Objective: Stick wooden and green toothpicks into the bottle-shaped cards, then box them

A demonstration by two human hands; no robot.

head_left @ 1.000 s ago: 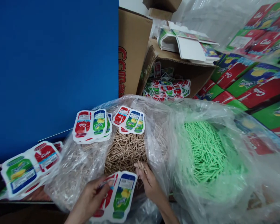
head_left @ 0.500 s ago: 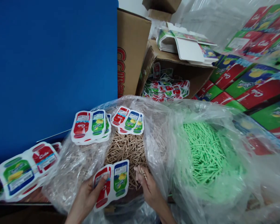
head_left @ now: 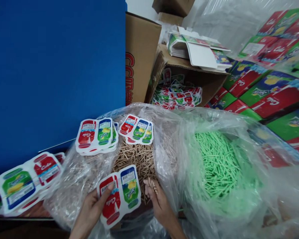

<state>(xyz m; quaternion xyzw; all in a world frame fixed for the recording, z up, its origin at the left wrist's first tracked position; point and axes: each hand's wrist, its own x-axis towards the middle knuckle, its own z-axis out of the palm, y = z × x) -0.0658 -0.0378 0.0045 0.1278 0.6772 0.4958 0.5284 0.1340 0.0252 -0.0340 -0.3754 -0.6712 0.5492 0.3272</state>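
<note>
Pinched by my left hand (head_left: 93, 207) is a flat printed pouch (head_left: 129, 189) with a red Cola jar and a green Sprite jar side by side. My right hand (head_left: 158, 200) is closed around a small bundle of thin brown sticks (head_left: 152, 186), their ends poking out past the fingers. Both hands hover over a clear bag of loose brown sticks (head_left: 137, 156). At the bag's far side lie a few matching pouches (head_left: 137, 127), and a stack of pouches (head_left: 93, 136) rests to their left. The fingertips behind the held pouch are hidden.
Bright green sticks (head_left: 216, 162) fill another clear bag at right. Behind, an open carton (head_left: 189, 74) holds many pouches. Colourful printed boxes (head_left: 271, 89) are piled at far right. More pouches (head_left: 30, 182) lie at left, below a large blue panel (head_left: 54, 66).
The pouch in my left hand has tilted and shifted slightly, now facing me more fully. My right hand stays almost in place with the sticks.
</note>
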